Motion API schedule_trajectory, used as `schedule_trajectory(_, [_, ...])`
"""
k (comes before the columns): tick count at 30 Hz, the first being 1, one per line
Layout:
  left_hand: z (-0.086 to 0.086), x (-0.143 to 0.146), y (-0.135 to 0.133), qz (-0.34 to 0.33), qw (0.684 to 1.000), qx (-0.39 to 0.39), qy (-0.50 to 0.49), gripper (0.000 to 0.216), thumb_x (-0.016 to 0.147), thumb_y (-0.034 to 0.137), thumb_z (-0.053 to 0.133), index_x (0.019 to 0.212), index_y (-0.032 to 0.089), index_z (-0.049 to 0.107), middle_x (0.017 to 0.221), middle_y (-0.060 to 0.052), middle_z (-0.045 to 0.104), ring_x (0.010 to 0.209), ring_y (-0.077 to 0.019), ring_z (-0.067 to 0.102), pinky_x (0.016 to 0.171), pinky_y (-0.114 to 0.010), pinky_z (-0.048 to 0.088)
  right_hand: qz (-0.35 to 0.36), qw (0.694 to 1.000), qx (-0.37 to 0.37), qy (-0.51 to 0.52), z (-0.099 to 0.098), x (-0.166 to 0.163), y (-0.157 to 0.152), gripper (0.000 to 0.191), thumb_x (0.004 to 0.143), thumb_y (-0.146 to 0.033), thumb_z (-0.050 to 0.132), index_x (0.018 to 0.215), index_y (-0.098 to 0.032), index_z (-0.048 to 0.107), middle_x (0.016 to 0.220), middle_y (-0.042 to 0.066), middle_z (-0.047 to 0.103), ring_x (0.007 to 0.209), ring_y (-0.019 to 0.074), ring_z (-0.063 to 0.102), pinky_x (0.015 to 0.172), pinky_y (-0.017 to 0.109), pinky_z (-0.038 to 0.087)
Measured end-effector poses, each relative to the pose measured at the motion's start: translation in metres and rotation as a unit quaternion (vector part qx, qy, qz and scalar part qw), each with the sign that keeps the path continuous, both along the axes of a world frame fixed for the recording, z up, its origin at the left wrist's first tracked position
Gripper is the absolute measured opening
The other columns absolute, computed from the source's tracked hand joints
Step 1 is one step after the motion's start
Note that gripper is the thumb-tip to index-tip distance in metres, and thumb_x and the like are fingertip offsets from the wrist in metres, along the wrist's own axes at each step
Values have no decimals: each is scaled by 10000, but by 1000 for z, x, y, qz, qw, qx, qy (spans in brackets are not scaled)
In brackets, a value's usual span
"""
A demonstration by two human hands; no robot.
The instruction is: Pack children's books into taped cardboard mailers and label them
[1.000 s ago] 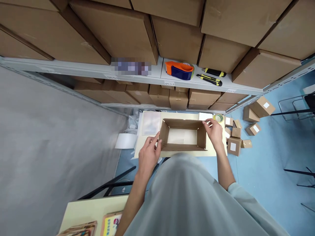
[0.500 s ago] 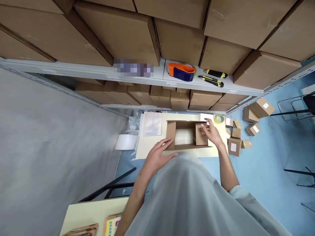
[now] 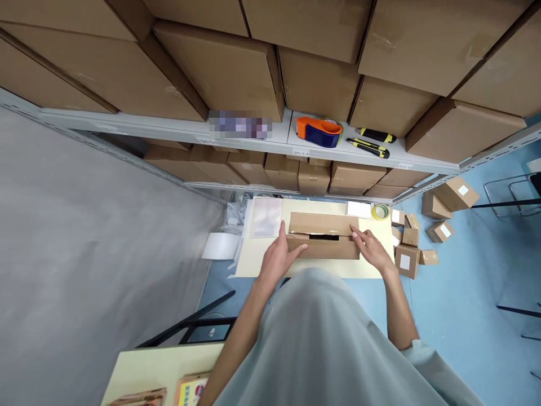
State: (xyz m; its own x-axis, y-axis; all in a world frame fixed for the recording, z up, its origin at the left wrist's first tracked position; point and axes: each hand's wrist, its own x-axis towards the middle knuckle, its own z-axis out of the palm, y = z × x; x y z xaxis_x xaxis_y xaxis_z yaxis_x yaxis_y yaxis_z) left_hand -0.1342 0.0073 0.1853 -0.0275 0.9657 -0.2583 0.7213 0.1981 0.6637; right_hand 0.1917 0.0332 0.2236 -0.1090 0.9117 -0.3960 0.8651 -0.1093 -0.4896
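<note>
Box [image 3: 323,243] of brown cardboard lies at the middle of the table [image 3: 257,262], long side across, its two long flaps folded down with a narrow dark gap left between them. Left hand [image 3: 281,260] lies flat on the left end of the near flap, fingers stretched out, gripping nothing. Right hand [image 3: 374,252] rests likewise on the right end of that flap, fingers extended, not clenched. Clear plastic sheet [image 3: 266,219] sits at the table's far left corner; white slip [image 3: 359,209] and tape roll [image 3: 381,211] sit at its far right corner. Small boxes [image 3: 408,260] lie on the floor just right of the table. Beyond the table's far edge, a shelf [image 3: 169,125] carries a tape dispenser [image 3: 319,131] and two knives [image 3: 372,148].
</note>
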Motion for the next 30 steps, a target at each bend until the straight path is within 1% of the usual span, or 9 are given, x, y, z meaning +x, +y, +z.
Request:
schedule_trajectory(3, [-14,10,5,-3,995,89,40,873,927,444,772,1673,224,376,1518,-221,540,1430,-404,541,1148,-547,493,-6,1000,28,0,-20,-1,-9,566,1110,-538,418,1622,-322,523,1217,104,630,1044,266,719,974,388,559])
schedule_trajectory(6, [-29,10,6,-24,993,113,25,661,978,446,706,1588,267,523,1606,-197,438,1511,-401,449,1215,-568,440,-30,997,75,-2,-37,-3,-14,526,1096,-505,476,1585,-333,565,1269,104,614,982,245,726,911,379,587])
schedule_trajectory(9, [-37,6,6,-25,996,78,-22,664,1005,481,656,1620,308,476,1558,-151,507,1484,-358,502,1207,-522,467,-53,993,102,17,-45,-5,-13,483,1092,-507,495,1520,-322,623,1216,82,625,915,212,725,879,359,600])
schedule_trajectory(12, [-37,7,10,2,997,62,-51,608,1027,507,603,1593,312,498,1489,-130,563,1406,-328,586,1154,-486,517,-67,991,117,24,-49,-11,-9,462,1082,-524,514,1461,-298,650,1201,84,626,951,229,724,878,373,606])
schedule_trajectory(15, [-36,16,19,52,994,80,-55,522,1030,513,589,1499,284,567,1391,-137,593,1333,-323,633,1113,-488,542,-98,983,148,41,-57,-21,-6,480,1078,-555,493,1411,-251,656,1315,136,595,1092,277,711,927,423,610])
schedule_trajectory(19, [-45,26,31,105,987,101,-74,526,1007,525,616,1448,248,542,1411,-163,590,1345,-330,622,1117,-506,534,-127,967,183,122,-73,-30,-7,552,1087,-558,430,1472,-194,583,1509,180,558,1415,306,578,1123,468,545])
schedule_trajectory(22, [-57,24,36,151,978,69,-126,698,960,549,684,1532,233,440,1461,-177,614,1347,-329,635,1144,-515,513,-135,968,148,152,-78,-30,-9,639,1087,-564,423,1620,-212,447,1634,146,524,1525,293,496,1223,482,468])
schedule_trajectory(25, [-64,20,39,134,971,39,-196,677,967,583,662,1516,226,496,1456,-159,666,1348,-308,649,1182,-499,490,-138,971,103,166,-77,-25,-11,695,1094,-590,395,1706,-267,330,1674,90,510,1509,290,530,1223,479,469])
schedule_trajectory(30, [-54,30,36,139,968,30,-207,666,959,606,664,1495,225,562,1428,-138,706,1317,-309,677,1172,-498,504,-149,968,92,178,-72,-13,-13,723,1094,-620,370,1730,-285,297,1657,56,537,1472,298,574,1194,467,493])
